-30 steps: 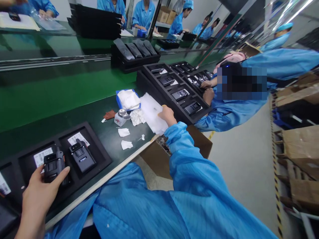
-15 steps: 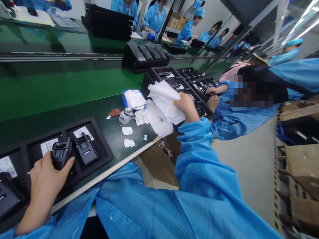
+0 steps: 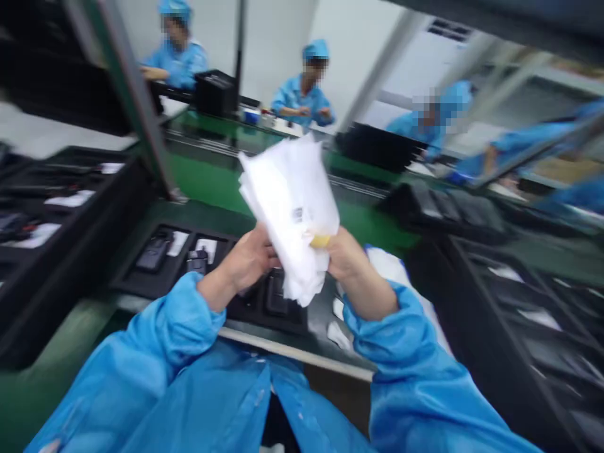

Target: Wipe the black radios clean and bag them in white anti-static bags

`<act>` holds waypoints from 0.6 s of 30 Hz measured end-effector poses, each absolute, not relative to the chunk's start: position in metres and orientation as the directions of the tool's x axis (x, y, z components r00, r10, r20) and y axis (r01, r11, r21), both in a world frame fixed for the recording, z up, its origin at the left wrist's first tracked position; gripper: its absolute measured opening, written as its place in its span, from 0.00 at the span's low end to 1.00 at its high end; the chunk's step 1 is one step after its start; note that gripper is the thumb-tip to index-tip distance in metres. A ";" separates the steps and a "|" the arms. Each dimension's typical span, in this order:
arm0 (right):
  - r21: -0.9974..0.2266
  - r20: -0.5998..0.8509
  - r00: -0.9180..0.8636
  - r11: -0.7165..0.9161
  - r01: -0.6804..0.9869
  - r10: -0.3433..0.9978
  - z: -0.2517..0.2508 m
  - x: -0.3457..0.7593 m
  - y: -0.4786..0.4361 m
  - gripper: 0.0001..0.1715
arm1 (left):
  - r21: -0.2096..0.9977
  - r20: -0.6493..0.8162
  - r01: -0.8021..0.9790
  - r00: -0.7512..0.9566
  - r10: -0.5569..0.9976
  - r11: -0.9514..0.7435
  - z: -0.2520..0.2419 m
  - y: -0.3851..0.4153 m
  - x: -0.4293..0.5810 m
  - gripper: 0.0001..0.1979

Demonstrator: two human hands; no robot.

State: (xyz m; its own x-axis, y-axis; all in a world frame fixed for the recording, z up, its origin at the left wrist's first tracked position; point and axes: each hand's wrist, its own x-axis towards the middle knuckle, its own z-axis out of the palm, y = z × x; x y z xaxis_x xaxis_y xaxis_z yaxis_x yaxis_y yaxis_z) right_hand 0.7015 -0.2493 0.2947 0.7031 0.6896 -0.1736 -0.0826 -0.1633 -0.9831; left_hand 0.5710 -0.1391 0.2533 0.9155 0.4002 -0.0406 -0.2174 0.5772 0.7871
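In front of my chest a bundle of thin white bags (image 3: 292, 204) with a small dark printed mark is held upright, blurred by motion. My right hand (image 3: 346, 255), a yellow cover on one fingertip, is closed on its lower right side. At the lower left edge my left hand (image 3: 248, 258) grips it, most of the fingers hidden behind it. Below the bundle lies a black tray (image 3: 141, 286) with compartments. It holds walkie-talkies, one walkie-talkie (image 3: 155, 251) at the left, and white labelled slips beside them. My left hand and the bundle cover part of the tray.
Stacked black trays (image 3: 94, 214) with devices stand at the left, more black trays (image 3: 453, 302) at the right. White paper scraps (image 3: 337, 333) lie by the table edge. A metal post (image 3: 141, 107) rises at the left. Co-workers in blue (image 3: 304, 94) sit across the bench.
My view has turned left. My right hand has brought the white bags from the right to the front. My left hand has left the walkie-talkie and now grips the bags.
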 end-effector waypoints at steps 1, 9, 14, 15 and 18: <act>-0.984 -0.156 0.666 -0.177 -0.036 0.730 0.285 0.687 -0.227 0.31 | 0.751 -0.053 -0.273 0.883 0.467 0.601 0.256 -0.131 0.567 0.38; -0.918 0.110 0.277 -0.009 0.396 0.955 0.272 0.602 -0.113 0.35 | 0.818 -0.144 -0.440 0.467 0.873 0.370 0.266 -0.049 0.459 0.20; -0.996 0.014 0.109 0.005 0.089 0.994 0.298 0.561 -0.107 0.50 | 0.931 -0.042 -0.356 0.125 0.991 0.084 0.317 0.001 0.378 0.19; -0.996 0.001 0.134 -0.011 0.089 0.991 0.300 0.559 -0.112 0.51 | 0.960 -0.008 -0.280 0.067 0.998 0.027 0.329 0.010 0.361 0.20; -0.989 -0.021 0.210 -0.051 0.138 0.978 0.305 0.571 -0.134 0.45 | 0.946 0.204 0.246 0.051 0.978 -0.210 0.359 0.026 0.322 0.23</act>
State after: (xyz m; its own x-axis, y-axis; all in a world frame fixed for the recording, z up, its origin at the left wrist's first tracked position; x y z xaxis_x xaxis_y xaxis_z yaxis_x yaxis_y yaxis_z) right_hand 0.5710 -0.1345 0.3051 0.2095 0.9776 -0.0212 0.1376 -0.0510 -0.9892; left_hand 0.3223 0.0261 0.3594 0.0505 0.9777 0.2039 0.2463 -0.2101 0.9461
